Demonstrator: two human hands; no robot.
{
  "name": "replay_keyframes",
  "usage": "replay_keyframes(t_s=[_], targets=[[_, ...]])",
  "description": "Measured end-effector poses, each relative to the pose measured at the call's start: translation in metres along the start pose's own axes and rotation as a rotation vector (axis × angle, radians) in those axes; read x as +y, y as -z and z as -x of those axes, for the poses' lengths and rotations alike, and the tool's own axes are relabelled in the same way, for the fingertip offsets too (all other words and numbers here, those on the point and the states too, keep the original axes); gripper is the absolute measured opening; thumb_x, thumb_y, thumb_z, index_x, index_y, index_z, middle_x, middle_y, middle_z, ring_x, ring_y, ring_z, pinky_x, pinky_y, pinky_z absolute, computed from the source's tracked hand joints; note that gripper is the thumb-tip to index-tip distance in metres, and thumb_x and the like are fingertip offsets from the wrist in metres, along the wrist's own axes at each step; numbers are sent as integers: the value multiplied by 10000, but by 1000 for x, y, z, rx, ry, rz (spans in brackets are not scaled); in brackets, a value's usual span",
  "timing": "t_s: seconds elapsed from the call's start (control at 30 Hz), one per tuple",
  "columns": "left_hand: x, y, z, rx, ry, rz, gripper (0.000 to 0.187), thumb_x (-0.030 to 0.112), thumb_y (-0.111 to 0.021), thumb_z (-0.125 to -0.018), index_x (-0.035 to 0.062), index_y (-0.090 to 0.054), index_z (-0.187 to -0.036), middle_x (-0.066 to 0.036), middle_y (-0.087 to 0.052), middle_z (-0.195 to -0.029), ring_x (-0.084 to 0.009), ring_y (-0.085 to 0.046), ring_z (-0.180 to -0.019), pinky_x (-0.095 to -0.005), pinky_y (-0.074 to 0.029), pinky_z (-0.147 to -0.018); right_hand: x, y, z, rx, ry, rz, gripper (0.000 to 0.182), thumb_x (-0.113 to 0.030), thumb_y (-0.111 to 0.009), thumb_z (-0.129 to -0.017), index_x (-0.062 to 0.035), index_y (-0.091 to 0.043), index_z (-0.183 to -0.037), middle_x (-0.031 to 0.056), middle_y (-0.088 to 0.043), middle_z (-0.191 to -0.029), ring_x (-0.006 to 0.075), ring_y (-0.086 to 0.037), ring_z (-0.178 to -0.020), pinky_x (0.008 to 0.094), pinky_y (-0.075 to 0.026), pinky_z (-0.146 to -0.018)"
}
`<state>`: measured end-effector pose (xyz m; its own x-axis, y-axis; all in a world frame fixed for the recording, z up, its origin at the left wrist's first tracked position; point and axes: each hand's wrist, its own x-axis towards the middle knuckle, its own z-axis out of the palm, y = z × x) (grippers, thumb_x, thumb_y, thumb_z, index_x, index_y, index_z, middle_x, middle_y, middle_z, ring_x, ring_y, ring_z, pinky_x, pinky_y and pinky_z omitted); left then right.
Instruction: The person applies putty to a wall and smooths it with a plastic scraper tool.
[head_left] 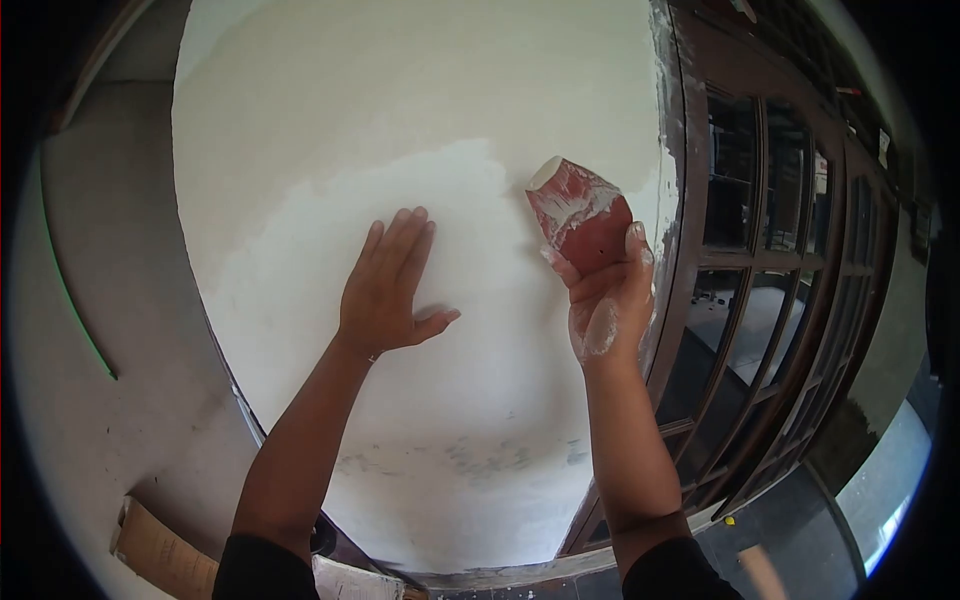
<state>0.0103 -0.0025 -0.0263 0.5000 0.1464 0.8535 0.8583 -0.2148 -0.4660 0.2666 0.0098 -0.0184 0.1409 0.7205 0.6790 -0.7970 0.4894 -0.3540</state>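
My left hand (pixel 388 285) lies flat against the whitish wall (pixel 450 370), its fingers pointing up and the thumb out to the right. On the right, my right hand (pixel 612 310) grips a red, curved tool (pixel 592 232) by its lower part, with the palm turned toward me. Pale paste is smeared across the tool's upper half. White residue also coats the palm and fingertips of that hand. Behind both hands the wall has a brighter patch with an uneven upper edge, and dark smudges mark it lower down.
A dark wooden door with glass panes (pixel 730 260) stands at the right, beside the wall's rough edge. At the lower left is a cardboard piece (pixel 165 550). A thin green line (pixel 68 280) runs down the grey surface at the left. Dark floor (pixel 790 530) shows at the lower right.
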Motion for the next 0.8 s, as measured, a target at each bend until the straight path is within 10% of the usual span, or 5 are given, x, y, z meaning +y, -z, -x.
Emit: replay_keyframes(t_s=[0.13, 0.33, 0.8], targets=[[-1, 0, 1, -21, -10, -9, 888, 539, -675, -825, -63, -461, -1441, -201, -405, -1559, -353, -353, -1475, -532, -265, -1199, 25, -14, -17, -148, 225, 68, 443, -317, -566, -1027, 67, -612, -1243, 167, -659, -1215, 267, -655, -1131, 438, -538, -980], [0, 5, 0, -25, -5, 78, 861, 466, -724, -801, -60, -469, -1433, -213, -414, -1546, -363, -393, -1450, -537, -270, -1195, 53, -26, -36, -414, 1223, 1232, 545, -232, -811, -811, -61, -662, -1307, 233, -547, -1414, 409, -560, -1266, 479, -467, -1063], [-20, 6, 4, 59, -14, 97, 822, 504, -674, -836, -58, -503, -1411, -211, -463, -1508, -368, -411, -1437, -530, -313, -1179, 83, 9, -20, -400, 1236, 1552, 574, -301, -789, -840, -15, -646, -1317, 227, -606, -1359, 379, -553, -1309, 498, -452, -1060]])
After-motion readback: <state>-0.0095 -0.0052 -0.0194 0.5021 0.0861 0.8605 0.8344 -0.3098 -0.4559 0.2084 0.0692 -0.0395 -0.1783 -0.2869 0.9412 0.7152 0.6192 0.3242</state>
